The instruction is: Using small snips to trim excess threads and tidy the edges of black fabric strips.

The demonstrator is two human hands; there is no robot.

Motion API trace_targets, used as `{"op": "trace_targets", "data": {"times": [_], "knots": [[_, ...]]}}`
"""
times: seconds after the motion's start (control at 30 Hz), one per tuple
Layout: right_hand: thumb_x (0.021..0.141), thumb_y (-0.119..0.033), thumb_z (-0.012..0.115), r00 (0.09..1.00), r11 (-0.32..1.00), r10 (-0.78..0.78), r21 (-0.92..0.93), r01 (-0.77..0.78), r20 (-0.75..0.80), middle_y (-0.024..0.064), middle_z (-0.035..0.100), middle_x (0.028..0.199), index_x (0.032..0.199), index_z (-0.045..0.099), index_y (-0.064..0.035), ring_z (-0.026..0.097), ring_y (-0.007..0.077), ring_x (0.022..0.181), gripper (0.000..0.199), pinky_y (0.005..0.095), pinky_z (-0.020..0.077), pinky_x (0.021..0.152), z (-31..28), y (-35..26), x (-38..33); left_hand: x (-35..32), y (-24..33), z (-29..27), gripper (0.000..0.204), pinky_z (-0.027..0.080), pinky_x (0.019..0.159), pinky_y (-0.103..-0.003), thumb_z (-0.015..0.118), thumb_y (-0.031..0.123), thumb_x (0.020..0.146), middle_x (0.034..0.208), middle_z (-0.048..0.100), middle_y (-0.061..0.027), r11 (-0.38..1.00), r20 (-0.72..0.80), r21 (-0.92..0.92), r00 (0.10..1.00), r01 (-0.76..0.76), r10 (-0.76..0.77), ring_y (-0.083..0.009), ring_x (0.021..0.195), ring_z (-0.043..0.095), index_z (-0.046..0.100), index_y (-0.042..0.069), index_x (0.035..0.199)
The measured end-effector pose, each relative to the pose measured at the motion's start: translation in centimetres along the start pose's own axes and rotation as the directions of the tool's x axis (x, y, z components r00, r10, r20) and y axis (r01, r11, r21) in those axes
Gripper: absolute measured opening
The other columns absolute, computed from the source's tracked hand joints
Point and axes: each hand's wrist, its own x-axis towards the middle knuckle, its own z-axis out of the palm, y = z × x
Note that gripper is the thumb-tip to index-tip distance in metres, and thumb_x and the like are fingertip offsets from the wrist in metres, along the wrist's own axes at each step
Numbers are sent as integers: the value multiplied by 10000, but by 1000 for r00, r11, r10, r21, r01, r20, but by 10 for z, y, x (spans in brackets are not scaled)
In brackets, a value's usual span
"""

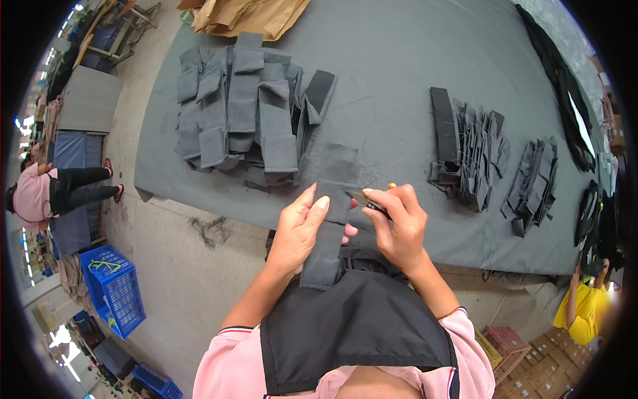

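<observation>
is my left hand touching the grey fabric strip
Touching: in the head view, the left hand grips the grey fabric strip, thumb lying on top and fingertips showing past the strip's right edge.

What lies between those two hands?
In the head view, a grey fabric strip in the left hand and a small dark tool in the right hand.

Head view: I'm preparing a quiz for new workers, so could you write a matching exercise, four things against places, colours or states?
1. Left hand
2. Right hand
3. Apron
4. Brown paper

A. At the picture's top edge
B. Holding a grey fabric strip
C. Black
D. Gripping a small dark tool

Pairs: 1-B; 2-D; 3-C; 4-A
</observation>
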Motion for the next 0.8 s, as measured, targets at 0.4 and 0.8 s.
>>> {"op": "trace_targets", "data": {"times": [0.4,0.8], "knots": [[605,-11,740,985,999,-23,-36,30,169,53,515,751,960,632,-55,518,197,591,374,310,433,529,3,-2,14,0,-7,-2,379,534,601,-245,418,171,982,1040,602,-76,996,-11,84,1000,3,-2,-152,727,652,398,15,1326],[628,-6,730,981,989,-79,-108,99,177,48,532,724,963,650,-47,524,184,588,347,297,431,505,1,2,7,3,-6,2,381,523,591,-243,418,185,983,1020,601,-65,990,23,132,998,52,-55,-134,704,642,410,7,1320]]}}
